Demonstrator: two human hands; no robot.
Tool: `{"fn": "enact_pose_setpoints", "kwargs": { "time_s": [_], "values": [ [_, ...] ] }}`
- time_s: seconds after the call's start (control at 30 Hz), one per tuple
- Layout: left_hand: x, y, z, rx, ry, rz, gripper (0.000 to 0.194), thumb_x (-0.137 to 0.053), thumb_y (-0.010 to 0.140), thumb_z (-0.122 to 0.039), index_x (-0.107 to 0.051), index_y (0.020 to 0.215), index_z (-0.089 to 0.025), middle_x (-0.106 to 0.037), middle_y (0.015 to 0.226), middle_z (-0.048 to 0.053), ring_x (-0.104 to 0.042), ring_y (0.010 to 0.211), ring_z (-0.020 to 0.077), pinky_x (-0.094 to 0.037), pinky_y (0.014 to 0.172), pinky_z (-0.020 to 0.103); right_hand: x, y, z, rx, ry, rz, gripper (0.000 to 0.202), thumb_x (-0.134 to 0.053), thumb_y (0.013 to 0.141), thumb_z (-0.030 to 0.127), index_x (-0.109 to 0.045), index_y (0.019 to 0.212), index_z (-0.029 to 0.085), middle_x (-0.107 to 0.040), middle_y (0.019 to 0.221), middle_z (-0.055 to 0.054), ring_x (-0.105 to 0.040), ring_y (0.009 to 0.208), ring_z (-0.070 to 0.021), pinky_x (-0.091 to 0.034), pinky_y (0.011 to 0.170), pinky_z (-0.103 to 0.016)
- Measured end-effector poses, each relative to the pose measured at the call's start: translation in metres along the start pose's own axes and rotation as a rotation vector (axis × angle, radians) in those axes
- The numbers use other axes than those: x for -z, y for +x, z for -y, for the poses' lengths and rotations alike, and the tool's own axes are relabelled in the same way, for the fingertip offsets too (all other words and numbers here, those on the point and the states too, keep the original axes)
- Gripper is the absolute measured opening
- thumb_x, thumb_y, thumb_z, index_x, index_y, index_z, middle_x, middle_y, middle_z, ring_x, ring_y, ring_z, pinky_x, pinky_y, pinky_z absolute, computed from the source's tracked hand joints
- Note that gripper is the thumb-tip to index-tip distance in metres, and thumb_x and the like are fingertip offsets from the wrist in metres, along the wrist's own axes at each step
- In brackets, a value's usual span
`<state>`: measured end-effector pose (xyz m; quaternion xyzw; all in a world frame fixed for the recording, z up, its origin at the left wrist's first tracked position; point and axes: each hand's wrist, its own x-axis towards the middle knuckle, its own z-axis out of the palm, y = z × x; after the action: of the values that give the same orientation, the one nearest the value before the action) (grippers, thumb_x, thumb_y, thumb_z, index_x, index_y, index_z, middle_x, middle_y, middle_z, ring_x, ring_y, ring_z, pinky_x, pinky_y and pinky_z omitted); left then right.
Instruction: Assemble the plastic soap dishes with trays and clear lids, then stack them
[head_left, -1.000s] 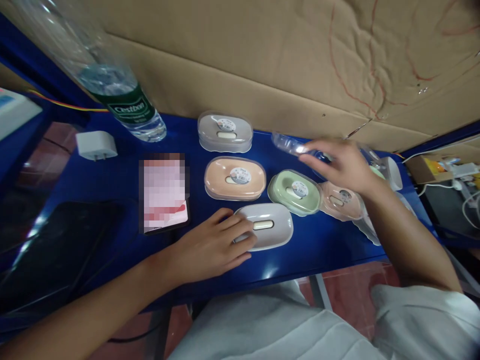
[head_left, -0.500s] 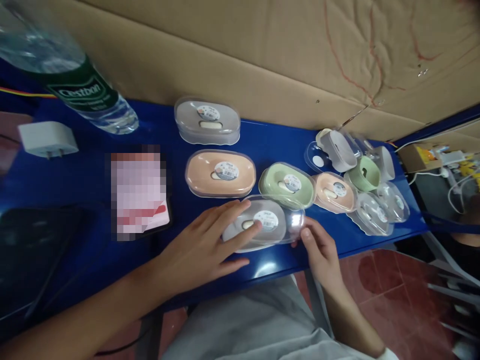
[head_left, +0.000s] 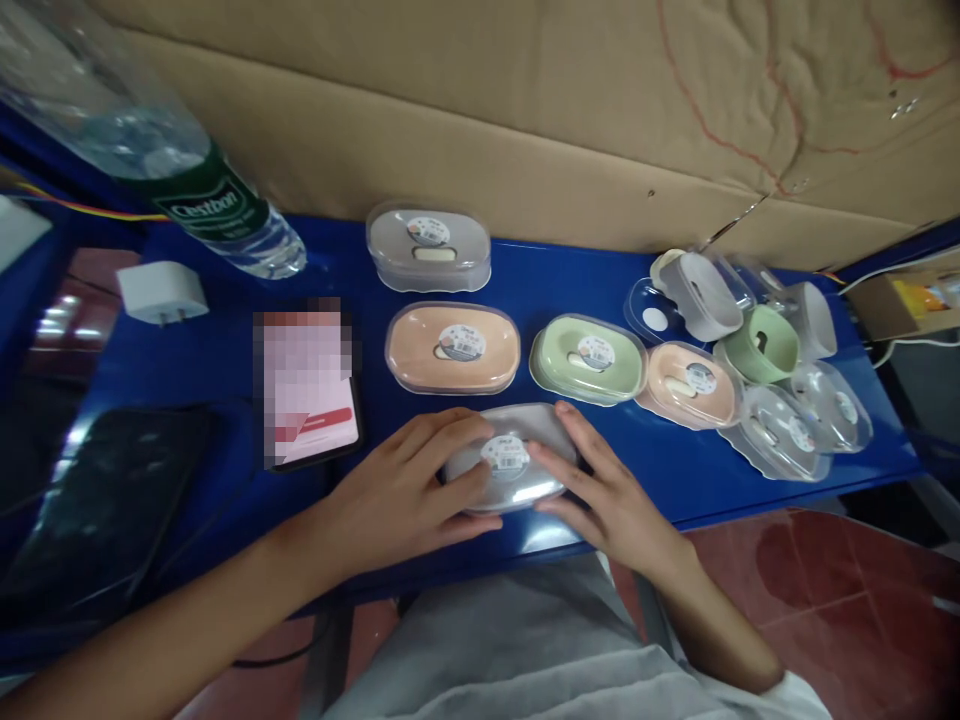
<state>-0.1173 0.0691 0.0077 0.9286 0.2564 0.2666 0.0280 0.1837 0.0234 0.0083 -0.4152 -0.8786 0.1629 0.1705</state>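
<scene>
An oval grey box (head_left: 510,490) with a clear lid and a round printed sticker lies on the table in front of me. My left hand (head_left: 420,480) grips its left end, with fingers over the lid and the thumb along the near edge. At the other end my right hand (head_left: 607,485) holds it likewise, fingertips on the lid and thumb at the near side. Just beyond are a peach lidded box (head_left: 420,350) and a green lidded box (head_left: 555,350). A second, smaller-looking peach box (head_left: 712,410) touches the green one's right side.
Another grey lidded box (head_left: 390,270) stands at the back by the cardboard (head_left: 480,120). On the right sit an open green cup-like part (head_left: 772,355), grey parts and clear lids. A phone (head_left: 330,420), a white charger (head_left: 161,290) and a water bottle (head_left: 232,215) are on the left.
The clear lid, which stuck out to the right of the grey box, now lies in line over it. My right hand has moved left from the lid's edge onto the top.
</scene>
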Motion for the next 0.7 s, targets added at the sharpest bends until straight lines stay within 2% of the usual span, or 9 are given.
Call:
{"fn": "enact_pose_setpoints", "kwargs": {
  "time_s": [0.13, 0.2, 0.27, 0.37, 0.5, 0.63, 0.7],
  "values": [
    [0.003, 0.0, 0.003, -0.084, 0.136, 0.017, 0.028, -0.079, 0.102, -0.045, -0.069, 0.109, -0.02, -0.074, 0.124, 0.013, -0.071, 0.122, 0.0304, -0.066, 0.1, 0.042, -0.004, 0.005, -0.002, 0.048, -0.072, -0.024, 0.1, -0.071, 0.108, 0.034, -0.005, 0.181, 0.046, -0.015, 0.186, -0.007, -0.032, 0.169, -0.0365, -0.048, 0.132, -0.065],
    [0.003, 0.0, 0.002, -0.144, 0.201, 0.005, 0.026, -0.08, 0.101, -0.044, -0.07, 0.104, -0.02, -0.075, 0.121, 0.012, -0.072, 0.121, 0.0301, -0.066, 0.097, 0.04, -0.005, 0.008, -0.004, 0.059, -0.101, -0.028, 0.095, -0.071, 0.108, 0.035, -0.011, 0.181, 0.045, -0.022, 0.184, -0.008, -0.034, 0.169, -0.0359, -0.044, 0.135, -0.065],
    [0.003, 0.003, 0.001, -0.148, 0.22, 0.023, 0.026, -0.08, 0.1, -0.043, -0.071, 0.103, -0.019, -0.075, 0.12, 0.013, -0.071, 0.121, 0.0307, -0.066, 0.098, 0.04, -0.003, 0.011, -0.009, 0.079, -0.115, -0.013, 0.085, -0.069, 0.109, 0.037, -0.023, 0.181, 0.042, -0.028, 0.183, -0.008, -0.034, 0.169, -0.0341, -0.041, 0.137, -0.063],
    [0.007, 0.009, -0.002, -0.061, 0.185, 0.104, 0.027, -0.081, 0.099, -0.044, -0.072, 0.107, -0.019, -0.075, 0.125, 0.015, -0.07, 0.124, 0.0325, -0.064, 0.102, 0.043, 0.005, 0.018, -0.017, 0.108, -0.105, 0.01, 0.074, -0.067, 0.111, 0.038, -0.036, 0.178, 0.038, -0.034, 0.182, -0.008, -0.034, 0.17, -0.0304, -0.041, 0.138, -0.058],
    [0.026, 0.018, 0.0, -0.025, 0.18, 0.192, 0.032, -0.076, 0.102, -0.048, -0.073, 0.122, -0.024, -0.073, 0.138, 0.016, -0.069, 0.129, 0.0357, -0.055, 0.116, 0.057, 0.02, 0.026, -0.022, 0.133, -0.095, 0.041, 0.071, -0.068, 0.11, 0.039, -0.041, 0.176, 0.035, -0.037, 0.181, -0.007, -0.036, 0.169, -0.029, -0.039, 0.139, -0.056],
    [0.046, 0.019, 0.013, 0.125, 0.287, 0.194, 0.032, -0.063, 0.106, -0.027, -0.072, 0.136, -0.028, -0.07, 0.146, 0.015, -0.067, 0.137, 0.0375, -0.05, 0.12, 0.061, 0.039, 0.026, -0.028, 0.14, -0.192, -0.028, 0.062, -0.06, 0.114, 0.039, -0.047, 0.173, 0.024, -0.047, 0.176, -0.011, -0.045, 0.166, -0.0295, -0.036, 0.141, -0.055],
    [0.048, 0.019, 0.023, 0.209, 0.351, 0.241, 0.035, -0.059, 0.105, -0.022, -0.071, 0.138, -0.026, -0.068, 0.149, 0.016, -0.066, 0.138, 0.0398, -0.051, 0.118, 0.063, 0.047, 0.03, -0.037, 0.076, -0.302, -0.064, 0.052, -0.055, 0.114, 0.028, -0.056, 0.166, 0.02, -0.056, 0.169, -0.015, -0.054, 0.159, -0.0333, -0.041, 0.135, -0.059]
  ]
}}
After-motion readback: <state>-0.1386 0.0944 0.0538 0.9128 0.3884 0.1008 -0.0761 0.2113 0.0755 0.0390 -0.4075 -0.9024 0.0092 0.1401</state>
